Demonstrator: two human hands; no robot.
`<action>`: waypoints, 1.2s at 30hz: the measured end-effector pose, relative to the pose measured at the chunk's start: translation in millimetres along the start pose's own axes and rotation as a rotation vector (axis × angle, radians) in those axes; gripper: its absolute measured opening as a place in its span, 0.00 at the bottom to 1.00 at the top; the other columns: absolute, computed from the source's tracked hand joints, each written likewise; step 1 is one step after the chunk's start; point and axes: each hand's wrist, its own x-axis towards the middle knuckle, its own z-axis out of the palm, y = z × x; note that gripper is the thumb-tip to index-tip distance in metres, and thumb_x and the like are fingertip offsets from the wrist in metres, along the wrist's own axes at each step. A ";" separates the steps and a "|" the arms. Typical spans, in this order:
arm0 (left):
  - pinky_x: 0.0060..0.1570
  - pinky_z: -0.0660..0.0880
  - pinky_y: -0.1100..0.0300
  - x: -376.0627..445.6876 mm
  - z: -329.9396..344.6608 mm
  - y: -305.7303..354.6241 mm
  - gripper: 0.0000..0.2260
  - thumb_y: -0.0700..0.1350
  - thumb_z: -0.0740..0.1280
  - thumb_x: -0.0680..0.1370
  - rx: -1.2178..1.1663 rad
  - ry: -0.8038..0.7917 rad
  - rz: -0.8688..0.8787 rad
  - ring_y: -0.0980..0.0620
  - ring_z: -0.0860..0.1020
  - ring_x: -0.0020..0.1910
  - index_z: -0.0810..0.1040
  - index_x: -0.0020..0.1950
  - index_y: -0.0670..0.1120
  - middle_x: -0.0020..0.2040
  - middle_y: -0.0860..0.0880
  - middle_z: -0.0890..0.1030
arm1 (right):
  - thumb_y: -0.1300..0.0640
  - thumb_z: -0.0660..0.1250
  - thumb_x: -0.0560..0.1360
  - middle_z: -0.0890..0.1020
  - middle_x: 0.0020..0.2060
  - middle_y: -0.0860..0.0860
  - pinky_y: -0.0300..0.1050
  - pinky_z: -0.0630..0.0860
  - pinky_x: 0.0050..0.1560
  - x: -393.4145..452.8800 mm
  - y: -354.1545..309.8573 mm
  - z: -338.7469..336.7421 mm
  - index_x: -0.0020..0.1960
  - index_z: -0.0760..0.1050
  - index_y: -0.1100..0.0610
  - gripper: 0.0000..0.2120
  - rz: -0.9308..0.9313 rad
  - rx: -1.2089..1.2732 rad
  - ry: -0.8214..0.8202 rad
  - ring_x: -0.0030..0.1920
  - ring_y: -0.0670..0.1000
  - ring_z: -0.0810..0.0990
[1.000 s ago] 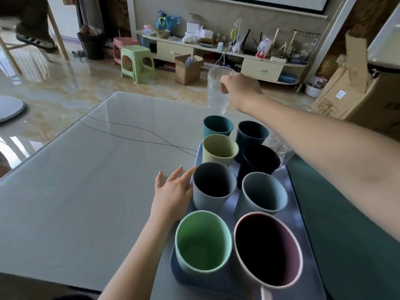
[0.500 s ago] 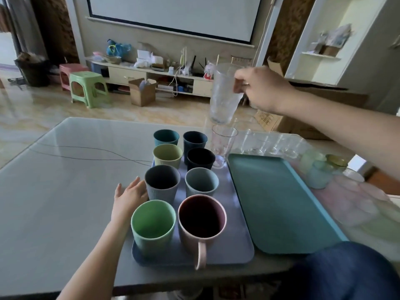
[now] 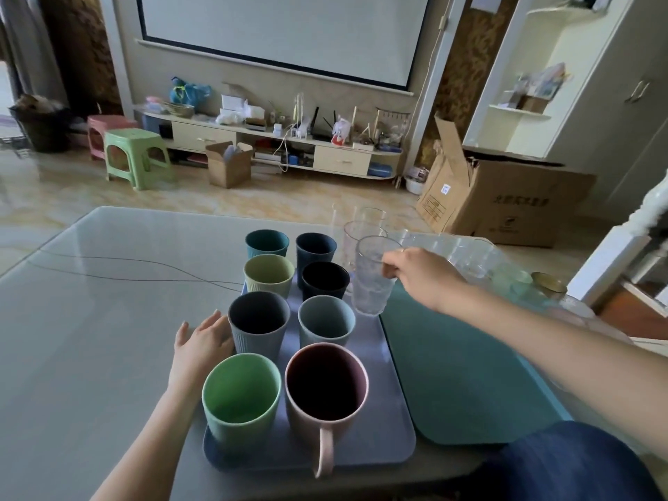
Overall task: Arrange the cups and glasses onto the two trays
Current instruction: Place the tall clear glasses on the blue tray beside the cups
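A lavender tray [image 3: 383, 433] carries several coloured cups in two rows, with a pink mug [image 3: 325, 388] and a green cup [image 3: 240, 399] nearest me. My right hand [image 3: 421, 276] grips the rim of a clear textured glass [image 3: 372, 280] at the tray's right edge, beside the grey cup [image 3: 325, 325]. Another clear glass [image 3: 356, 235] stands just behind it. My left hand [image 3: 200, 343] lies flat against the tray's left edge next to a dark grey cup [image 3: 258, 323]. A teal tray [image 3: 459, 374] lies bare to the right.
More clear glasses [image 3: 455, 253] cluster behind the teal tray, with a pale green glass and a gold-rimmed one [image 3: 547, 283] at the far right. A thin cable [image 3: 126, 262] crosses the grey table. My blue-clad knee [image 3: 564, 464] is at the lower right.
My right hand has lowered the clear glass from high above the cups down to the lavender tray's right edge. The left hand stays by the tray.
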 end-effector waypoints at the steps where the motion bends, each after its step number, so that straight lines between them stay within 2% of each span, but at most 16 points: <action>1: 0.73 0.47 0.46 -1.9 -0.5 3.3 0.18 0.47 0.56 0.80 -0.030 0.031 0.016 0.54 0.61 0.74 0.69 0.70 0.53 0.70 0.55 0.71 | 0.70 0.56 0.76 0.82 0.51 0.50 0.46 0.75 0.44 2.1 -0.2 6.2 0.50 0.76 0.53 0.15 0.008 0.003 -0.001 0.48 0.54 0.80; 7: 0.73 0.49 0.45 -2.6 -3.9 8.5 0.17 0.45 0.57 0.80 0.000 0.018 0.026 0.52 0.63 0.73 0.70 0.69 0.51 0.68 0.52 0.73 | 0.68 0.57 0.76 0.82 0.52 0.50 0.50 0.78 0.50 8.9 -1.4 35.1 0.49 0.76 0.53 0.14 0.062 0.010 -0.076 0.49 0.55 0.80; 12: 0.72 0.52 0.44 -2.4 -3.5 9.5 0.17 0.44 0.57 0.80 0.063 0.014 0.068 0.54 0.64 0.72 0.70 0.69 0.53 0.67 0.53 0.74 | 0.69 0.56 0.76 0.82 0.53 0.50 0.44 0.71 0.42 12.9 -1.2 38.2 0.50 0.76 0.52 0.15 0.092 -0.014 -0.124 0.47 0.54 0.78; 15: 0.73 0.51 0.44 -6.2 -6.9 12.7 0.17 0.44 0.57 0.80 0.031 0.034 0.065 0.53 0.64 0.72 0.70 0.69 0.53 0.68 0.53 0.73 | 0.71 0.53 0.74 0.79 0.58 0.52 0.46 0.73 0.44 11.4 -4.5 27.4 0.57 0.75 0.49 0.24 0.112 -0.056 -0.203 0.53 0.57 0.78; 17: 0.73 0.51 0.44 -7.7 -7.5 11.8 0.19 0.45 0.57 0.80 0.092 0.000 0.092 0.53 0.63 0.73 0.69 0.70 0.53 0.70 0.54 0.71 | 0.73 0.50 0.73 0.77 0.62 0.51 0.45 0.71 0.43 7.4 -7.4 16.2 0.64 0.72 0.46 0.29 0.120 -0.064 -0.215 0.57 0.58 0.77; 20: 0.74 0.50 0.44 -8.2 -6.6 9.3 0.21 0.47 0.56 0.80 0.147 -0.042 0.115 0.52 0.59 0.75 0.63 0.73 0.52 0.73 0.55 0.67 | 0.71 0.52 0.74 0.78 0.60 0.45 0.43 0.70 0.40 9.7 -10.5 0.0 0.62 0.73 0.46 0.27 0.124 0.021 -0.125 0.55 0.52 0.78; 23: 0.74 0.47 0.45 -7.8 -6.1 9.7 0.21 0.47 0.56 0.80 0.086 -0.027 0.090 0.54 0.58 0.75 0.62 0.74 0.53 0.73 0.56 0.66 | 0.68 0.53 0.75 0.81 0.54 0.47 0.44 0.73 0.40 28.5 -14.0 -11.3 0.58 0.75 0.49 0.20 0.117 0.103 0.027 0.49 0.51 0.79; 25: 0.74 0.47 0.46 -5.7 -4.4 6.5 0.20 0.48 0.55 0.81 0.066 -0.033 0.071 0.55 0.57 0.75 0.62 0.74 0.54 0.73 0.57 0.67 | 0.64 0.54 0.78 0.82 0.51 0.49 0.43 0.73 0.39 48.2 -17.5 -17.2 0.58 0.75 0.52 0.16 0.088 0.069 0.127 0.44 0.50 0.78; 26: 0.74 0.47 0.45 -4.5 -2.5 4.6 0.20 0.48 0.55 0.81 0.076 -0.039 0.070 0.56 0.57 0.75 0.63 0.73 0.54 0.72 0.58 0.67 | 0.63 0.54 0.79 0.81 0.52 0.51 0.44 0.73 0.39 59.5 -18.8 -18.9 0.59 0.75 0.52 0.15 0.072 0.031 0.157 0.44 0.51 0.77; 28: 0.74 0.47 0.45 -3.2 -1.1 4.6 0.20 0.48 0.56 0.80 0.091 -0.040 0.076 0.56 0.57 0.75 0.64 0.73 0.55 0.72 0.58 0.67 | 0.59 0.55 0.80 0.80 0.54 0.53 0.47 0.72 0.47 86.3 -21.4 -21.6 0.61 0.75 0.53 0.14 0.058 -0.037 0.160 0.51 0.53 0.77; 31: 0.73 0.48 0.45 -4.0 -4.1 10.9 0.19 0.44 0.57 0.80 0.042 -0.005 0.054 0.53 0.60 0.75 0.68 0.71 0.54 0.71 0.55 0.70 | 0.53 0.58 0.80 0.78 0.58 0.54 0.50 0.67 0.60 130.6 -25.2 -16.7 0.63 0.74 0.53 0.14 0.081 -0.161 0.069 0.61 0.56 0.74; 33: 0.73 0.48 0.45 -3.7 -5.4 13.0 0.19 0.43 0.57 0.79 0.040 0.014 0.046 0.53 0.61 0.74 0.70 0.69 0.54 0.70 0.55 0.71 | 0.50 0.59 0.79 0.78 0.60 0.54 0.50 0.65 0.61 157.7 -24.0 -4.4 0.62 0.75 0.54 0.15 0.125 -0.218 -0.024 0.63 0.56 0.73; 36: 0.73 0.49 0.45 -3.0 -5.3 13.5 0.19 0.44 0.58 0.79 0.009 0.026 0.027 0.54 0.62 0.73 0.68 0.70 0.57 0.70 0.56 0.71 | 0.47 0.61 0.77 0.80 0.57 0.54 0.51 0.64 0.64 188.2 -22.0 17.1 0.57 0.78 0.55 0.15 0.196 -0.206 -0.093 0.60 0.56 0.75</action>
